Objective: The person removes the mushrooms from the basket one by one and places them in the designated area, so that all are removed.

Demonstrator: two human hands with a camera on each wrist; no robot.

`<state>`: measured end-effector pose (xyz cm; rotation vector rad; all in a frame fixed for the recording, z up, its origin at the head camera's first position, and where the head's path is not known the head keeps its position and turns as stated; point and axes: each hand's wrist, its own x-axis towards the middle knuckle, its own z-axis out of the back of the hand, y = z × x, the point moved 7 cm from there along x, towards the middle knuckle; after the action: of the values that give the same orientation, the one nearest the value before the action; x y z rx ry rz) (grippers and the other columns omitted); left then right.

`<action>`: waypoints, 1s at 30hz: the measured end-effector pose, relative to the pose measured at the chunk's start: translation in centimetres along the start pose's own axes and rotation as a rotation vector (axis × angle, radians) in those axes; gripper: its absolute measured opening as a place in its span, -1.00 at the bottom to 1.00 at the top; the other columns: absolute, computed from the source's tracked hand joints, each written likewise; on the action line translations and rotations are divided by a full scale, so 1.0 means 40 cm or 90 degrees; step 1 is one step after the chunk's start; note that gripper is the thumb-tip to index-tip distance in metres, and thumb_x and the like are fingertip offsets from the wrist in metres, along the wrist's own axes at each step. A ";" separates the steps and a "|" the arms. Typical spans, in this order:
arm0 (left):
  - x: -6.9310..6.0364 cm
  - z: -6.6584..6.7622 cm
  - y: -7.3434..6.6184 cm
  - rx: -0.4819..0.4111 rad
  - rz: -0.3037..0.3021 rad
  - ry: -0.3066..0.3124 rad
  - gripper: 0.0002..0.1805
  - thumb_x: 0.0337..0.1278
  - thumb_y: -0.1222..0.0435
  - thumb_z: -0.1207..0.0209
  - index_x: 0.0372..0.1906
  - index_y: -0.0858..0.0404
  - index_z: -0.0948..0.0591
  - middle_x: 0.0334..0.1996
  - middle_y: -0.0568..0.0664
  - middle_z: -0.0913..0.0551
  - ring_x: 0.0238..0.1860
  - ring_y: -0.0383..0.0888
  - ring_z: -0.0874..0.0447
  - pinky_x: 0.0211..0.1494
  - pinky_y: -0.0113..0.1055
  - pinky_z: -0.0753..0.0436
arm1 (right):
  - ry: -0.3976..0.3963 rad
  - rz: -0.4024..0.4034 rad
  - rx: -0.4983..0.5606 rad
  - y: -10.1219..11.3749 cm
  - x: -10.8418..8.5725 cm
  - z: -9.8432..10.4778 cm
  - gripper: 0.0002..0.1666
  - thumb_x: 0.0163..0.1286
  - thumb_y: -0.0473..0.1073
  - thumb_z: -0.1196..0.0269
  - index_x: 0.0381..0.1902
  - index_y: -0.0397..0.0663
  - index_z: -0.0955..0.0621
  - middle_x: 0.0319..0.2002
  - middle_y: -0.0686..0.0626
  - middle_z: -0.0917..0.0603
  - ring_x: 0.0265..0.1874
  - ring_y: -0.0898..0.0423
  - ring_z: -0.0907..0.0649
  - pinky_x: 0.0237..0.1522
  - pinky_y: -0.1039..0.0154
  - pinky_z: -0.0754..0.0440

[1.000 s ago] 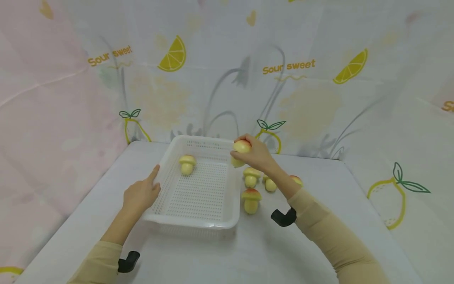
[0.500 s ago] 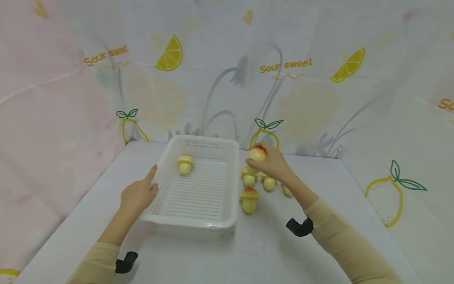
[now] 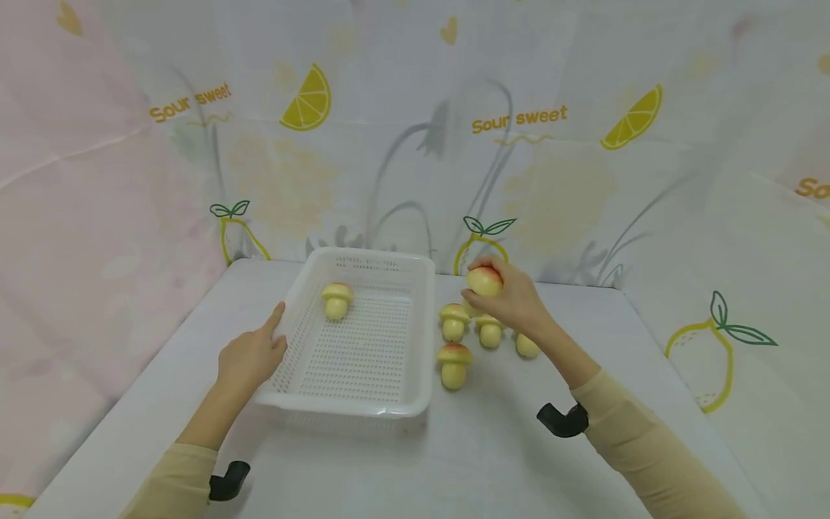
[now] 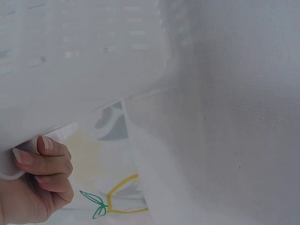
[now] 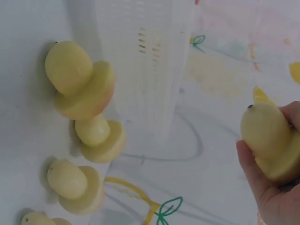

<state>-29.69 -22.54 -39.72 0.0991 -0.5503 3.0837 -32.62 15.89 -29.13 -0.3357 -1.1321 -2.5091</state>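
Note:
A white perforated plastic basket (image 3: 324,406) stands on the table with one toy mushroom (image 3: 336,301) inside, near its far left. My left hand (image 3: 249,358) grips the basket's left rim; in the left wrist view its fingers (image 4: 47,164) curl under that edge. Right of the basket, my right hand (image 3: 517,301) holds another toy mushroom (image 3: 484,282) in the air, pale yellow with a reddish tint on its cap. The right wrist view shows its stem (image 5: 265,126) between thumb and fingers. Part of the cap is hidden by the hand.
Several more toy mushrooms lie on the white table right of the basket: a front one (image 3: 454,366), two behind it (image 3: 453,322) (image 3: 489,331), and one partly hidden (image 3: 527,346) by the right wrist. A printed curtain (image 3: 402,108) closes the back.
My right hand, still holding its mushroom, has moved right from the basket's far right corner to above the mushrooms on the table. The left hand keeps its place on the rim.

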 end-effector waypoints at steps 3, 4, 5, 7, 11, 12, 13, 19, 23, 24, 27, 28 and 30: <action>0.000 -0.002 0.001 -0.001 0.001 0.002 -0.34 0.35 0.19 0.12 0.50 0.24 -0.08 -0.74 0.07 -0.37 -0.69 -0.05 -0.30 -0.64 -0.23 -0.34 | -0.003 0.022 -0.008 -0.001 -0.011 0.004 -0.56 0.12 -0.18 -0.41 -0.03 -0.08 -0.55 -0.15 -0.08 -0.62 -0.36 0.03 -0.58 -0.32 0.17 -0.56; 0.000 -0.002 0.001 -0.001 0.001 0.001 -0.34 0.35 0.19 0.12 0.50 0.24 -0.08 -0.74 0.07 -0.37 -0.69 -0.05 -0.30 -0.65 -0.23 -0.33 | -0.003 0.028 -0.012 -0.003 -0.015 0.006 -0.56 0.11 -0.19 -0.41 -0.04 -0.08 -0.55 -0.16 -0.08 -0.62 -0.36 0.03 -0.58 -0.33 0.17 -0.56; 0.000 -0.002 0.001 0.000 0.000 0.001 -0.34 0.35 0.19 0.12 0.50 0.24 -0.08 -0.74 0.06 -0.36 -0.69 -0.06 -0.29 -0.65 -0.24 -0.33 | -0.004 0.033 -0.017 -0.004 -0.019 0.008 -0.56 0.11 -0.19 -0.41 -0.04 -0.08 -0.56 -0.17 -0.08 -0.62 -0.37 0.03 -0.58 -0.33 0.17 -0.56; 0.001 -0.001 0.001 0.001 -0.002 0.000 -0.35 0.35 0.19 0.12 0.50 0.24 -0.08 -0.75 0.06 -0.35 -0.70 -0.07 -0.28 -0.65 -0.25 -0.33 | -0.005 0.034 -0.026 -0.009 -0.028 0.012 -0.55 0.12 -0.18 -0.41 -0.02 -0.07 -0.56 -0.16 -0.07 -0.62 -0.38 0.04 -0.57 -0.34 0.17 -0.55; 0.000 0.003 -0.002 0.003 -0.006 -0.006 -0.35 0.35 0.20 0.12 0.49 0.25 -0.10 -0.75 0.06 -0.35 -0.70 -0.06 -0.29 -0.65 -0.24 -0.33 | -0.003 0.030 -0.028 -0.021 -0.043 0.023 -0.54 0.13 -0.19 -0.40 0.00 -0.07 -0.56 -0.15 -0.07 -0.62 -0.40 0.04 -0.57 -0.35 0.17 -0.56; 0.001 0.004 -0.002 0.003 -0.008 -0.008 -0.35 0.34 0.20 0.12 0.49 0.26 -0.10 -0.75 0.06 -0.35 -0.70 -0.06 -0.30 -0.65 -0.24 -0.34 | -0.002 0.028 -0.025 -0.024 -0.046 0.025 -0.54 0.13 -0.19 -0.40 0.01 -0.08 -0.56 -0.15 -0.07 -0.62 -0.40 0.04 -0.57 -0.36 0.17 -0.56; 0.001 0.005 -0.003 0.003 -0.009 -0.011 -0.35 0.34 0.20 0.12 0.48 0.26 -0.11 -0.75 0.06 -0.36 -0.70 -0.05 -0.30 -0.65 -0.23 -0.34 | -0.002 0.026 -0.024 -0.027 -0.050 0.028 -0.54 0.13 -0.19 -0.40 0.01 -0.07 -0.56 -0.16 -0.07 -0.62 -0.41 0.04 -0.57 -0.36 0.17 -0.56; 0.001 0.006 -0.002 0.002 -0.019 -0.021 -0.36 0.34 0.20 0.11 0.48 0.28 -0.12 -0.78 0.03 -0.31 -0.72 -0.10 -0.24 -0.67 -0.27 -0.30 | -0.009 0.025 -0.028 -0.040 -0.068 0.042 -0.53 0.11 -0.20 -0.43 -0.01 -0.09 -0.55 -0.20 -0.08 -0.62 -0.39 0.04 -0.56 -0.36 0.17 -0.55; -0.001 0.003 -0.002 0.000 -0.017 -0.016 -0.35 0.35 0.20 0.11 0.48 0.27 -0.11 -0.77 0.03 -0.31 -0.72 -0.11 -0.23 -0.67 -0.28 -0.29 | -0.008 0.021 -0.042 -0.056 -0.081 0.044 -0.52 0.10 -0.19 -0.45 -0.02 -0.10 -0.56 -0.16 -0.07 -0.62 -0.35 0.05 -0.56 -0.32 0.19 -0.54; -0.001 0.003 -0.003 0.000 -0.016 -0.016 -0.35 0.35 0.21 0.11 0.48 0.28 -0.11 -0.77 0.03 -0.31 -0.72 -0.10 -0.23 -0.67 -0.27 -0.30 | -0.005 0.021 -0.045 -0.060 -0.085 0.043 -0.53 0.10 -0.19 -0.44 -0.03 -0.10 -0.56 -0.16 -0.07 -0.62 -0.34 0.05 -0.55 -0.31 0.20 -0.54; -0.002 0.004 -0.004 -0.001 -0.016 -0.016 -0.35 0.34 0.21 0.11 0.48 0.29 -0.12 -0.77 0.03 -0.32 -0.72 -0.09 -0.24 -0.67 -0.26 -0.30 | -0.001 0.020 -0.046 -0.076 -0.097 0.041 -0.55 0.10 -0.22 -0.44 -0.04 -0.12 -0.57 -0.15 -0.08 -0.63 -0.35 0.05 -0.55 -0.32 0.21 -0.53; -0.002 0.004 -0.004 -0.001 -0.017 -0.018 -0.36 0.34 0.21 0.11 0.47 0.29 -0.12 -0.78 0.03 -0.31 -0.72 -0.09 -0.24 -0.67 -0.26 -0.30 | 0.001 0.018 -0.044 -0.081 -0.100 0.039 -0.55 0.10 -0.22 -0.44 -0.04 -0.13 -0.57 -0.14 -0.09 -0.63 -0.35 0.05 -0.55 -0.32 0.21 -0.53; -0.003 0.005 -0.005 -0.002 -0.020 -0.019 -0.35 0.33 0.21 0.12 0.47 0.30 -0.12 -0.79 0.02 -0.30 -0.73 -0.11 -0.22 -0.68 -0.28 -0.29 | 0.007 0.013 -0.045 -0.093 -0.108 0.035 -0.56 0.11 -0.21 -0.43 -0.04 -0.13 -0.57 -0.14 -0.09 -0.63 -0.36 0.06 -0.55 -0.33 0.21 -0.53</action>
<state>-29.57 -22.43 -39.49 0.1534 -0.5480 3.0556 -30.20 20.21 -32.24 -0.3511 -1.0321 -2.5344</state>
